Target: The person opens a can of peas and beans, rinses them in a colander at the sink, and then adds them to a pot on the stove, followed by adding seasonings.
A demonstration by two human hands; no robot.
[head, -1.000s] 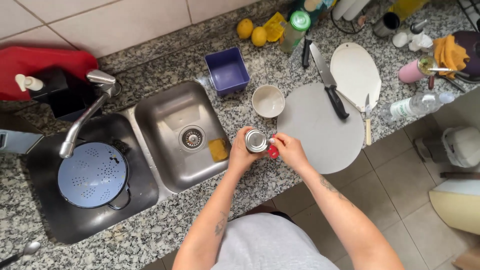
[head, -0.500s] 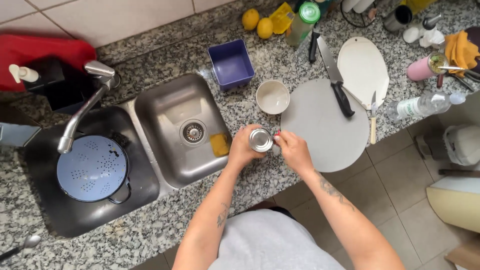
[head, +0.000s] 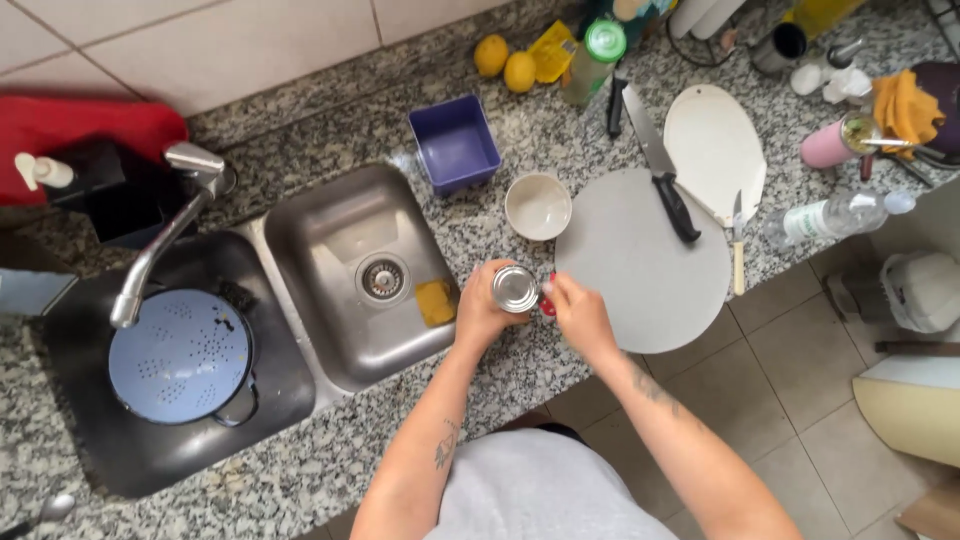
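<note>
A silver tin can (head: pixel 516 288) stands upright on the speckled granite counter (head: pixel 505 375), between the sink and a round grey board. My left hand (head: pixel 480 312) wraps around the can's left side. My right hand (head: pixel 582 315) grips a small red-handled can opener (head: pixel 547 303) pressed against the can's right rim. Most of the opener is hidden by my fingers.
A steel sink (head: pixel 345 268) with a yellow sponge (head: pixel 436 301) lies left; a blue colander (head: pixel 180 357) sits in the dark basin. A white bowl (head: pixel 538 206), purple tub (head: pixel 454 143), round grey board (head: pixel 645 272), black-handled knife (head: pixel 662 168) and oval white board (head: pixel 714 148) lie behind.
Both hands stay on the can. The right hand has shifted slightly at the can's rim; the view has drifted a little.
</note>
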